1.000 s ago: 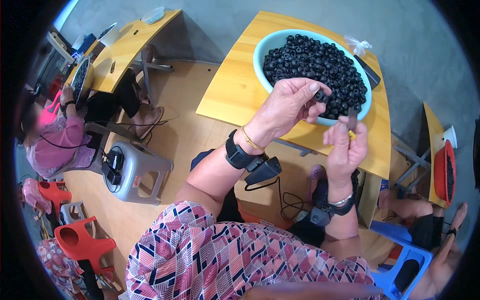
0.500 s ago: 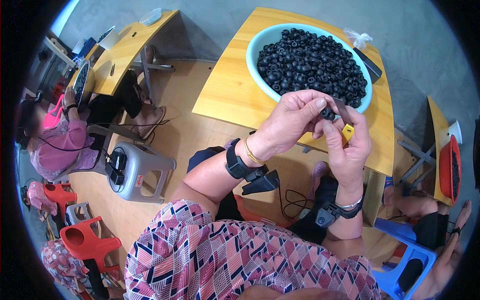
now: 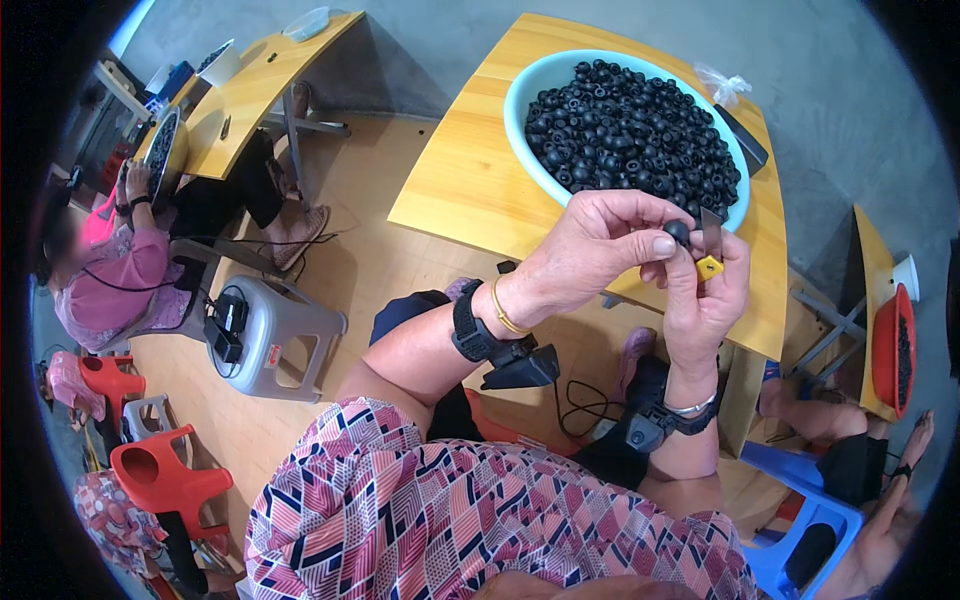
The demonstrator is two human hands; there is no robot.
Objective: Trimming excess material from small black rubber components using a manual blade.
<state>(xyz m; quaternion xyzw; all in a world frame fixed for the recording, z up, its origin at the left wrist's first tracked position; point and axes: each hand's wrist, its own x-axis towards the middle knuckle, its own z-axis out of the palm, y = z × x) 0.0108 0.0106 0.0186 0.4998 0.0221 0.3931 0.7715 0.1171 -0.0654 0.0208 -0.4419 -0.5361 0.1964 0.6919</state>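
Note:
Between the thumb and fingers of my left hand (image 3: 606, 245) is a small round black piece (image 3: 677, 232). My right hand (image 3: 708, 300) grips a small knife with a yellow handle (image 3: 710, 267), its flat metal blade (image 3: 711, 234) standing up beside the piece. Both hands meet over the near rim of a pale turquoise basin (image 3: 516, 112). Heaped in it are many more round black pieces (image 3: 630, 130), several showing a hole. Whether the blade touches the held piece, I cannot tell.
The basin stands on a yellow wooden table (image 3: 450, 180), with a black box-like object (image 3: 740, 137) and a clear plastic bag (image 3: 722, 84) behind it. At left, a co-worker in pink (image 3: 120, 270) sits by a grey stool (image 3: 285, 340). Red (image 3: 170, 475) and blue (image 3: 810, 530) stools flank me.
The held black piece has turned and now shows a smooth rounded side instead of its hole. The knife has tilted more upright, and both hands have shifted slightly right and down.

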